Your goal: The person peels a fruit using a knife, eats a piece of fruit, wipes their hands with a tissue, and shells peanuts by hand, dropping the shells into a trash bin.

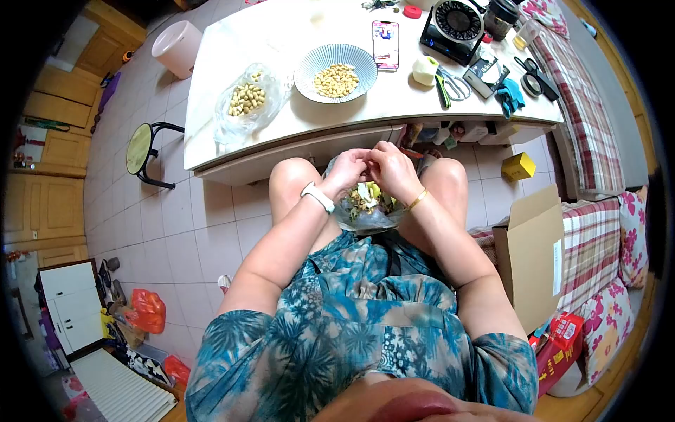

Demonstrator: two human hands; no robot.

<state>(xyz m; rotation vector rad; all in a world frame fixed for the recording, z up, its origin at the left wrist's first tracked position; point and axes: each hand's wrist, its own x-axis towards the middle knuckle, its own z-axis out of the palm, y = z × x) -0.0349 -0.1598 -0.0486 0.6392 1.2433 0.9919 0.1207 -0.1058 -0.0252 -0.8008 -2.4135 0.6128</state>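
Observation:
My left hand, with a white band at its wrist, meets my right hand between my knees. The fingers of both are pinched together at the tips, and whatever is between them is too small to make out. Right below them a bin lined with a plastic bag holds scraps and peelings. On the table ahead, a striped bowl contains pale tan nuts or kernels. Left of it, a clear plastic bag lies open around larger tan nuts, apparently in their shells.
The white table also bears a phone, scissors, a small black fan and a roll of tape. A stool and a pink bin stand left. At right are a cardboard box and a yellow box.

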